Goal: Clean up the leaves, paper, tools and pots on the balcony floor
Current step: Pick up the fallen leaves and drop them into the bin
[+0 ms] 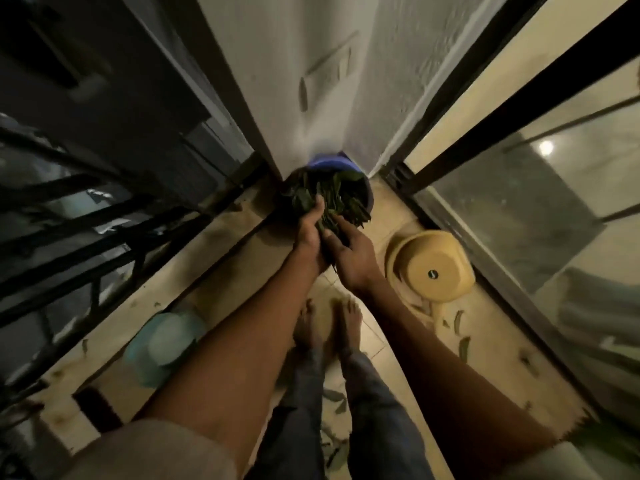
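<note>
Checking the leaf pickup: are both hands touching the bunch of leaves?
Touching. The head view shows the left hand and right hand cupped round the bunch of leaves, over the dark pot.

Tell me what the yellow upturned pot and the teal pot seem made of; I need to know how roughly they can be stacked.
Yellow upturned pot: probably moulded plastic, smooth, matt, even colour, with a drain hole in its base. Teal pot: likely plastic too, smooth with a pale sheen, but it is blurred, so less certain.

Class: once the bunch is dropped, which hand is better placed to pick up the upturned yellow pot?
Right hand: the upturned yellow plastic pot lies just beside it; the left hand is farther.
</note>
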